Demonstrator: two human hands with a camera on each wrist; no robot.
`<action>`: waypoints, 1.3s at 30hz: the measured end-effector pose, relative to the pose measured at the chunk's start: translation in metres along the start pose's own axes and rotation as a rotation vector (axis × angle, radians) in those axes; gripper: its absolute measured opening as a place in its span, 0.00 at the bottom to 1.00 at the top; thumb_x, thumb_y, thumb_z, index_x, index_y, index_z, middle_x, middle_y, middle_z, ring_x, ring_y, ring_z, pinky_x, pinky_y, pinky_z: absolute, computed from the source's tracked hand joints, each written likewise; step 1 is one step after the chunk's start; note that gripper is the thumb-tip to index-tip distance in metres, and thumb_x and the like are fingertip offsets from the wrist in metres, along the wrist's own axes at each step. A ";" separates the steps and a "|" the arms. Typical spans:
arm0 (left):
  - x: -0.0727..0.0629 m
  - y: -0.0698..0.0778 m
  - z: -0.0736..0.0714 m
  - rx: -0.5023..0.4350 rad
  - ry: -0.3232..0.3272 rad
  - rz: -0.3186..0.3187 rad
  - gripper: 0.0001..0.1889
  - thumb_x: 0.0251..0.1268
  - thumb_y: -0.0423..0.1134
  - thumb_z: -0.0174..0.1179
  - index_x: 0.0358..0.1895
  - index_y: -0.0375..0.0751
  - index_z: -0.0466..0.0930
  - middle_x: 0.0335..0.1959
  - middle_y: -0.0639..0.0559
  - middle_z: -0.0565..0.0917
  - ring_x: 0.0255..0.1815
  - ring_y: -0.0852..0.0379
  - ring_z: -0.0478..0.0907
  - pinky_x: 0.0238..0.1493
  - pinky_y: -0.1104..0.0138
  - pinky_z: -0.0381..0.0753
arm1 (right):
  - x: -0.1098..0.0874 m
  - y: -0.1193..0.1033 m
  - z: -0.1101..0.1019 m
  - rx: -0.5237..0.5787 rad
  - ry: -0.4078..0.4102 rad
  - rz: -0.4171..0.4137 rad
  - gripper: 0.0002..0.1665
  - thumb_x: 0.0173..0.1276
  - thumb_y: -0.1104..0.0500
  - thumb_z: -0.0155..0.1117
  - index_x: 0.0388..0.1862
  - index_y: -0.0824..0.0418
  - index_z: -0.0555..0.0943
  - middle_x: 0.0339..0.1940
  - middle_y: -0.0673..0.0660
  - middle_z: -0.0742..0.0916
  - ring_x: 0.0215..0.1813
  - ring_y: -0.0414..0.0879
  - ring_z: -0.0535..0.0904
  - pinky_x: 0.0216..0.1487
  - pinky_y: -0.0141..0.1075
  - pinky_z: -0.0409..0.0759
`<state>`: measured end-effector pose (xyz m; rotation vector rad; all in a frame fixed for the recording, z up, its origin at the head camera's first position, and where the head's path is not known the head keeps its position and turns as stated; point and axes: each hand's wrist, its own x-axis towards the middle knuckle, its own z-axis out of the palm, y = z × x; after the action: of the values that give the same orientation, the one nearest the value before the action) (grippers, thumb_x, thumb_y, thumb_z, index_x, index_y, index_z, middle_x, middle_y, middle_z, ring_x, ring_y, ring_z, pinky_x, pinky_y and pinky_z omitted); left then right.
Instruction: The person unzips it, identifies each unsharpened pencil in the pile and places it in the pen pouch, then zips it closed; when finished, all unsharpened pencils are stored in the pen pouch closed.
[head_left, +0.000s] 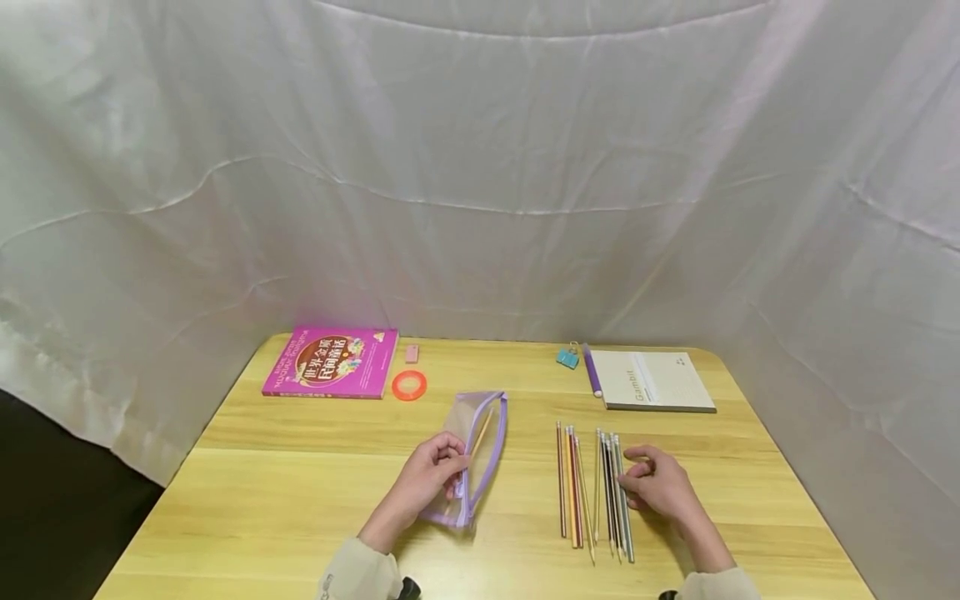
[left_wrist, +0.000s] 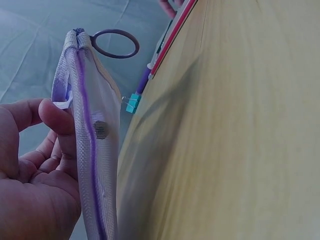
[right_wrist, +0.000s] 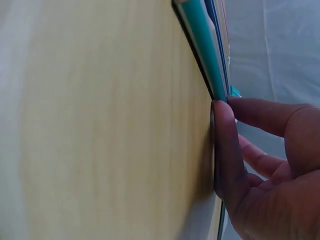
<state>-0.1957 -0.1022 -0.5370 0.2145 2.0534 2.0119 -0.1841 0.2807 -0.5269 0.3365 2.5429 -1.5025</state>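
Observation:
In the head view my left hand [head_left: 431, 473] grips the edge of a see-through zip pencil case [head_left: 487, 492] with purple trim. The case gapes at its zip, and a pencil [head_left: 482, 429] lies inside. Up close, the left wrist view has the thumb and fingers at the mesh side of the case [left_wrist: 95, 150]. My right hand [head_left: 658, 483] pinches a grey-green pencil [head_left: 624, 508] at the right end of a row, thumb and finger on either side of the pencil [right_wrist: 202, 42]. Several dark pencils [head_left: 609, 492] lie just beside it, and red and yellow ones [head_left: 572, 492] further left.
At the back left lie a pink-purple book [head_left: 375, 367], a pink eraser [head_left: 412, 354] and an orange tape roll [head_left: 409, 385]. A teal binder clip [head_left: 567, 358], a purple pen [head_left: 592, 371] and a notebook [head_left: 675, 379] lie at the back right. Grey curtains [head_left: 480, 183] surround the table [head_left: 300, 500].

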 end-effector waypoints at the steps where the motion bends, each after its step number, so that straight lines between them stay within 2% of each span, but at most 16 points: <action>1: 0.000 0.000 0.000 -0.002 0.001 0.000 0.09 0.70 0.32 0.63 0.44 0.29 0.75 0.28 0.53 0.78 0.22 0.62 0.72 0.19 0.74 0.75 | 0.000 0.001 0.000 0.008 -0.001 -0.001 0.33 0.64 0.72 0.71 0.67 0.74 0.71 0.37 0.61 0.83 0.29 0.48 0.83 0.29 0.38 0.88; 8: 0.000 -0.001 0.000 0.000 -0.011 0.010 0.10 0.70 0.33 0.64 0.44 0.30 0.75 0.28 0.53 0.78 0.21 0.62 0.72 0.19 0.74 0.75 | -0.002 0.003 0.000 -0.010 -0.008 0.005 0.33 0.67 0.72 0.68 0.70 0.72 0.70 0.38 0.61 0.84 0.29 0.48 0.83 0.29 0.38 0.88; 22: 0.001 -0.005 0.001 -0.013 -0.014 0.010 0.09 0.70 0.34 0.64 0.44 0.32 0.76 0.29 0.54 0.79 0.22 0.62 0.73 0.20 0.74 0.76 | 0.000 -0.003 -0.001 -0.085 0.009 -0.001 0.35 0.65 0.68 0.72 0.68 0.72 0.69 0.34 0.60 0.83 0.25 0.47 0.82 0.26 0.38 0.86; 29: 0.001 -0.006 0.000 -0.010 -0.004 0.007 0.10 0.70 0.34 0.64 0.44 0.31 0.75 0.29 0.53 0.78 0.22 0.62 0.73 0.20 0.74 0.76 | 0.001 -0.006 0.000 -0.103 0.013 -0.018 0.33 0.64 0.69 0.71 0.65 0.73 0.70 0.32 0.60 0.84 0.23 0.48 0.83 0.27 0.38 0.86; 39: -0.002 -0.003 0.000 -0.018 -0.001 -0.002 0.10 0.71 0.34 0.64 0.44 0.30 0.75 0.28 0.53 0.78 0.22 0.62 0.72 0.20 0.74 0.75 | 0.005 -0.006 0.001 -0.109 0.011 0.016 0.34 0.61 0.72 0.68 0.67 0.73 0.70 0.34 0.62 0.86 0.24 0.48 0.83 0.28 0.40 0.87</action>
<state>-0.1936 -0.1028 -0.5398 0.2092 2.0327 2.0279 -0.1909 0.2774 -0.5237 0.3503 2.6113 -1.3540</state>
